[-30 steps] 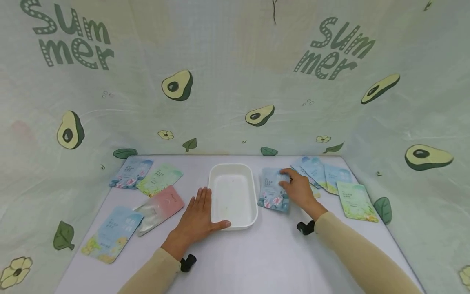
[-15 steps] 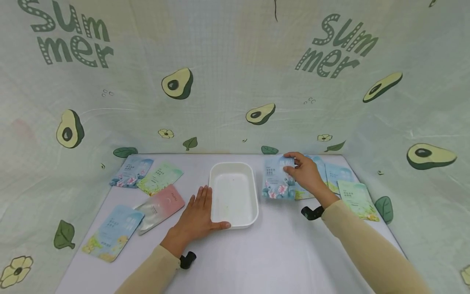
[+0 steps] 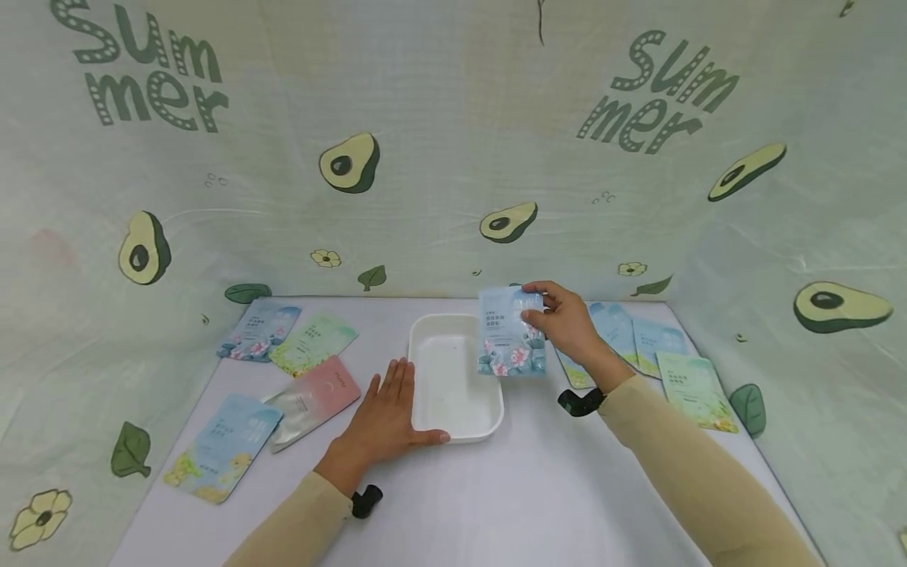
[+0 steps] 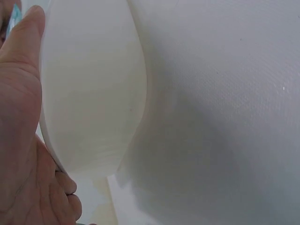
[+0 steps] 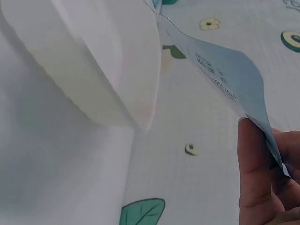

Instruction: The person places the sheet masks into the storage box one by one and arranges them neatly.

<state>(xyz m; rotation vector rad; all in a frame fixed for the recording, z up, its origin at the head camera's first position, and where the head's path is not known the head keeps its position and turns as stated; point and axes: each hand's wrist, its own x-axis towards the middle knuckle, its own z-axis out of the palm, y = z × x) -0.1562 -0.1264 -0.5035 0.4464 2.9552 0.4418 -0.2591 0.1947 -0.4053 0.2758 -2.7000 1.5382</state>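
Observation:
A blue sheet-mask packet (image 3: pixel 512 335) with pink flowers hangs from my right hand (image 3: pixel 570 321), pinched at its upper right edge between thumb and fingers. It partly overlaps the right side of the white tray (image 3: pixel 453 394) in the head view. The right wrist view shows the packet (image 5: pixel 234 75) bent, the thumb and fingers on its two faces, and the tray (image 5: pixel 136 70) beside it. My left hand (image 3: pixel 383 417) rests against the tray's left edge, fingers straight and thumb along the near rim. In the left wrist view, the hand (image 4: pixel 28 117) touches the tray wall (image 4: pixel 93 93).
Left of the tray lie a blue flowered packet (image 3: pixel 258 331), a green packet (image 3: pixel 313 344), a pink-and-silver packet (image 3: pixel 315 402) and a light-blue packet (image 3: pixel 225 449). On the right are overlapping blue packets (image 3: pixel 657 342) and a green packet (image 3: pixel 696 390). A patterned cloth backdrop stands behind.
My right hand has lifted the blue flowered packet off the table and carried it left, to the tray's right side. The left hand has stayed at the tray.

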